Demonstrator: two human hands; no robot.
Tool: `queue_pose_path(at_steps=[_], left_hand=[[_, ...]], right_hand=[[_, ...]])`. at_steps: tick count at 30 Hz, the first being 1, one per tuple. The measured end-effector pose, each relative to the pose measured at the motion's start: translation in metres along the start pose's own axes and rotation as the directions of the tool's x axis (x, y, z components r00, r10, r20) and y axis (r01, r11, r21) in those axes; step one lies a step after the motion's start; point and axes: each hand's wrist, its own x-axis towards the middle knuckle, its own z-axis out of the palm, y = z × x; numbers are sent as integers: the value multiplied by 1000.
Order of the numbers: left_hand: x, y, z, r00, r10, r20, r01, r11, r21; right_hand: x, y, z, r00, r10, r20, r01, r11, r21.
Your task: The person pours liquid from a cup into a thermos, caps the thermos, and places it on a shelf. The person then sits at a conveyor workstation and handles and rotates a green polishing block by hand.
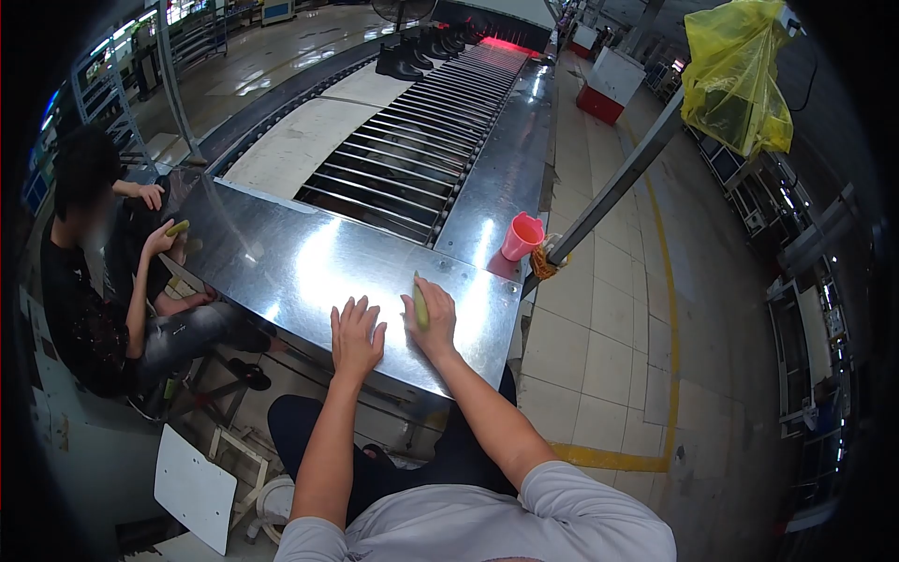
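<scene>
The right hand (438,318) is pinching a long green tool (421,307), pointing it away, left of the pink cup (523,236). Farther from the cup, the left hand (357,339) is resting spread on the counter (281,258).

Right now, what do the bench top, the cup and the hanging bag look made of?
Bench top: metal, likely stainless, polished; bright glare patches.
Cup: probably plastic, glossy pink, scalloped rim.
Hanging bag: thin plastic film, translucent yellow, crinkled.

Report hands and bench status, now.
Left hand open on metal table. Right hand gripping slim green item. Pink cup beyond, clear of both hands.
</scene>
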Motion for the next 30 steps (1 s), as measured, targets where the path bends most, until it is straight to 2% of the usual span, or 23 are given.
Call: queue_pose_path(at_steps=[3, 9, 12, 15, 19, 20, 22, 24, 25, 26, 28, 30], left_hand=[[2, 1, 0, 1000, 2, -8, -2, 1000, -3], [2, -2, 4, 999, 6, -36, -6, 1000, 7], [1, -1, 4, 1000, 2, -25, -2, 1000, 4], [2, -1, 1, 1000, -8, -12, 8, 1000, -5], [1, -5, 5, 1000, -2, -14, 2, 1000, 16], [0, -7, 8, 1000, 13, -7, -13, 1000, 27], [-1, -13, 13, 998, 49, -40, -47, 998, 39], [0, -16, 14, 997, 69, -25, -68, 996, 63], [0, -18, 14, 996, 85, -21, -83, 994, 69], [0, -20, 15, 996, 90, -13, -88, 993, 77], [0, -23, 17, 995, 96, -19, -94, 991, 98], [3, -32, 19, 993, 121, -6, -120, 985, 123]], right_hand=[[-1, 1, -1, 995, 46, 89, -45, 999, -11], [1, 0, 0, 999, -50, -10, 50, 999, -12], [-1, 0, -2, 999, 16, 29, -17, 999, 30], [-4, 3, 1, 999, 11, 53, -12, 1000, 23], [-1, -1, -3, 999, -31, -12, 31, 998, -59], [-5, 4, 1, 999, -14, 30, 16, 998, -64], [-6, 2, -3, 985, 55, 165, -20, 978, -206], [-12, 8, 10, 993, 57, 105, -39, 985, -166], [-10, 1, 3, 992, 79, 99, -72, 994, -77], [-10, -2, -1, 991, 67, 116, -65, 998, -28], [-7, -4, -4, 995, -28, 95, 37, 995, -95], [-7, -8, -4, 994, -39, 98, 51, 991, -125]])
